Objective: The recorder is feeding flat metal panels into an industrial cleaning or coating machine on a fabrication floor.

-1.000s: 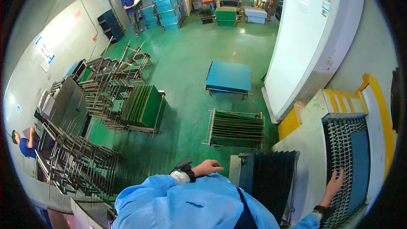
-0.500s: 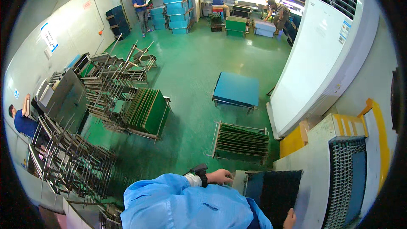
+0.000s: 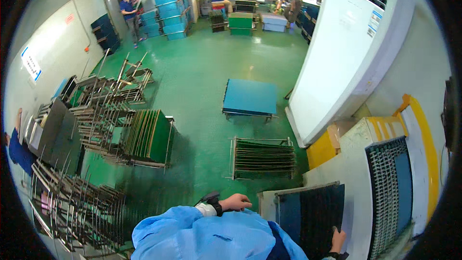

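A dark blue-black flat panel [image 3: 321, 212] leans in front of me at the lower right, beside a machine side. My right hand [image 3: 338, 239] is closed on its right edge, with the thumb along the near face. Left of the panel, my left hand [image 3: 235, 202] hovers over my blue sleeve, a black band at its wrist. Its fingers are curled, apart from the panel, and nothing shows in them. A dull blue strip [image 3: 288, 210] lies along the panel's left side, next to a pale metal edge.
A rack of upright green boards [image 3: 263, 159] stands ahead; beyond it is a blue-topped stack [image 3: 250, 97]. Metal racks [image 3: 103, 110] crowd the left, with a board-filled rack [image 3: 151, 137]. A tall white air conditioner [image 3: 344, 53] and a mesh conveyor [image 3: 389, 188] flank the right. Other people work farther off.
My view has shifted, so the room's things sit farther left. My left hand has moved away from the panel's left edge. My right hand remains at the panel's right edge.
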### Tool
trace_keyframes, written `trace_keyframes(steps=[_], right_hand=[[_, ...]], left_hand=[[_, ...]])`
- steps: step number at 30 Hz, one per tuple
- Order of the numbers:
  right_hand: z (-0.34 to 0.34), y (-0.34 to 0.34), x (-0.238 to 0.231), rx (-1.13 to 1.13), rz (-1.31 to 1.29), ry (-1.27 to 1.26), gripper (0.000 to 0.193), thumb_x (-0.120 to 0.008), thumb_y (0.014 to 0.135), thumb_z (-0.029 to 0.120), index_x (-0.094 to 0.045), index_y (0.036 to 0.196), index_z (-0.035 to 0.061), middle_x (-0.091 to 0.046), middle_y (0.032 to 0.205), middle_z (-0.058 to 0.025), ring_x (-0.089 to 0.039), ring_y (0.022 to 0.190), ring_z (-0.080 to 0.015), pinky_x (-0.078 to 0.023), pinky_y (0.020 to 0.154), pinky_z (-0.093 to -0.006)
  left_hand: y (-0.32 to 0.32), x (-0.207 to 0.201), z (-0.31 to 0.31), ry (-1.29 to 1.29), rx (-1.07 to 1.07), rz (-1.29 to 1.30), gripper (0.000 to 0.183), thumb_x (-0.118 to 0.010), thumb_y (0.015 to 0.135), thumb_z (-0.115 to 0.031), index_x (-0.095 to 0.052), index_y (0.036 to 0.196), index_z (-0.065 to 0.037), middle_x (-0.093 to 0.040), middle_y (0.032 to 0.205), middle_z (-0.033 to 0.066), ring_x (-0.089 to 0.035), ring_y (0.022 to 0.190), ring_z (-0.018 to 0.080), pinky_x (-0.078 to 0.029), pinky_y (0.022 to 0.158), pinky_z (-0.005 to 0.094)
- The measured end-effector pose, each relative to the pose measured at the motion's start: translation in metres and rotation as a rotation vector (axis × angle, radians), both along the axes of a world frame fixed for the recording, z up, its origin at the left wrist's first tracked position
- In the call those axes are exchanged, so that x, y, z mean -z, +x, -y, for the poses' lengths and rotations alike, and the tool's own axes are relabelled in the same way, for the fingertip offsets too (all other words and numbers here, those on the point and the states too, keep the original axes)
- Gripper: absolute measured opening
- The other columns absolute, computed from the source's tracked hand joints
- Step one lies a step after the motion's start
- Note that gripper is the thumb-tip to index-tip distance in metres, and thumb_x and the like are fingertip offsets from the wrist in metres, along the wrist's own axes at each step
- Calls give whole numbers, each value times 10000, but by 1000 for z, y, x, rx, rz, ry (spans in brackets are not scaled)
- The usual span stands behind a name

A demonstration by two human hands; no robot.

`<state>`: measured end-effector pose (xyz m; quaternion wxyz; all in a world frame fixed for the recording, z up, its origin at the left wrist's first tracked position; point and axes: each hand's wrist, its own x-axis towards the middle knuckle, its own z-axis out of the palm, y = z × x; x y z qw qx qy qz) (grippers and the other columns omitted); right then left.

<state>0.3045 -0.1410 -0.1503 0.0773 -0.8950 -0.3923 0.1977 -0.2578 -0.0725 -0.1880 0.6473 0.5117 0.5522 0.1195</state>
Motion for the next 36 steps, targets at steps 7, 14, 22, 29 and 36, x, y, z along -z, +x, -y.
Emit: trace_keyframes(steps=[7, 14, 22, 29, 36], right_hand=[[2, 1, 1, 67, -111, 62, 591, -724, 780, 450, -653, 1024, -83, -638, 1062, -296, -602, 1008, -433, -463, 844, -442], [-5, -17, -18, 82, 1, 81, 553, -729, 780, 414, -655, 1044, -67, -659, 1014, -270, -605, 1021, -431, -455, 861, -449], [5, -16, -11, -17, -7, 176, 388, -750, 775, 299, -678, 903, -60, -675, 885, -265, -647, 859, -425, -477, 733, -448], [3, -25, -7, -66, 33, 191, 324, -750, 763, 227, -670, 874, -66, -661, 827, -269, -633, 826, -449, -473, 688, -459], [12, -28, -1, -196, 327, 148, 294, -765, 733, 187, -674, 896, -40, -652, 852, -276, -621, 843, -457, -480, 726, -480]], left_hand=[[-3, 19, -1, -38, 79, -29, 389, -661, 874, -371, -679, 1068, -33, -682, 774, 71, -631, 632, 133, -501, 541, 284], [-3, 48, 6, 14, 120, 14, 378, -658, 878, -359, -679, 1071, -34, -691, 800, 78, -653, 677, 137, -516, 577, 292], [-2, 30, 16, -1, 119, -25, 416, -664, 871, -360, -674, 1079, 0, -699, 830, 90, -666, 688, 147, -525, 591, 293], [-4, 16, 24, -56, 101, -50, 422, -665, 871, -357, -670, 1081, 9, -698, 824, 95, -665, 678, 148, -527, 584, 294], [6, 36, 29, -39, 95, -35, 395, -664, 882, -342, -672, 1083, -1, -689, 803, 89, -647, 644, 138, -512, 543, 279]])
